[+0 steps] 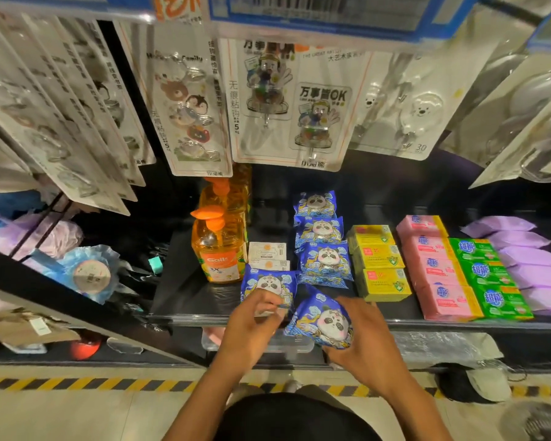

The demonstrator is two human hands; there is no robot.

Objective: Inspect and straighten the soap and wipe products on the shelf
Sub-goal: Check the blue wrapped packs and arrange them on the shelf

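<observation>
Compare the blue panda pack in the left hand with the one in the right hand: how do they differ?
The left-hand pack sits nearly square on the shelf; the right-hand pack is tilted cornerwise over the shelf's front edge. The left hand pinches its pack's lower edge; the right hand grips its pack's right side. Both carry the same panda print.

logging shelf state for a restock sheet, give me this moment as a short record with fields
left hand: pinches lower edge of the left panda pack at the shelf front
right hand: grips the right panda pack, tilted, at the shelf edge
panda row: more blue packs lined up front to back
left of row: orange pump bottles, small white boxes
right of row: yellow boxes, pink bars, green bars, purple packs
</observation>
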